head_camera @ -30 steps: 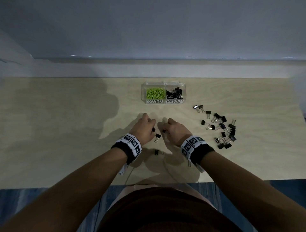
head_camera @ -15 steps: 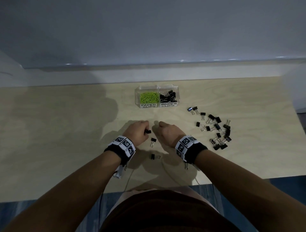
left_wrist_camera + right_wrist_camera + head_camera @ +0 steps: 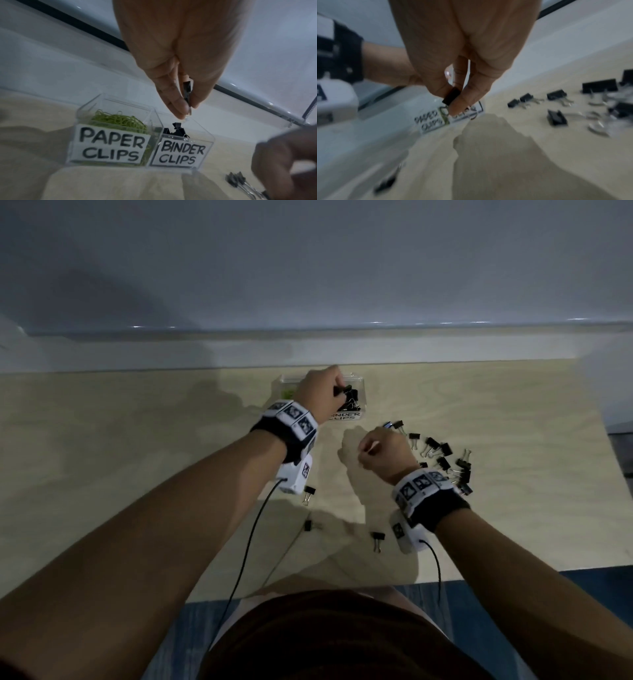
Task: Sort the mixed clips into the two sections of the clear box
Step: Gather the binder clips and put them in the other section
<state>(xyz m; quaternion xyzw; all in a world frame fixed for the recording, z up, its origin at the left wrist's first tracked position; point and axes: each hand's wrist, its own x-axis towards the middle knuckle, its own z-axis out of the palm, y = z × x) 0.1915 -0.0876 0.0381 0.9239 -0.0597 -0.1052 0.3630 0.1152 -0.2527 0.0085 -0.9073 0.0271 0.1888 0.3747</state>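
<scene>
The clear box (image 3: 361,392) stands at the back of the table, with green paper clips (image 3: 118,120) in its left section and black binder clips (image 3: 349,404) in its right. My left hand (image 3: 317,395) hovers over the right section and pinches a black binder clip (image 3: 187,92) between thumb and fingers. My right hand (image 3: 376,453) is in front of the box, lifted, and pinches another black binder clip (image 3: 451,96). A heap of loose binder clips (image 3: 445,457) lies to its right.
Three stray binder clips (image 3: 308,494) (image 3: 310,525) (image 3: 376,539) lie on the table near its front edge, between my forearms. Wrist-camera cables (image 3: 246,546) hang over that edge. A wall ledge (image 3: 308,347) runs right behind the box.
Both hands lifted from the table middle, each with a binder clip. The left one travelled to the box's binder clip section; the right one moved forward and right, short of the box.
</scene>
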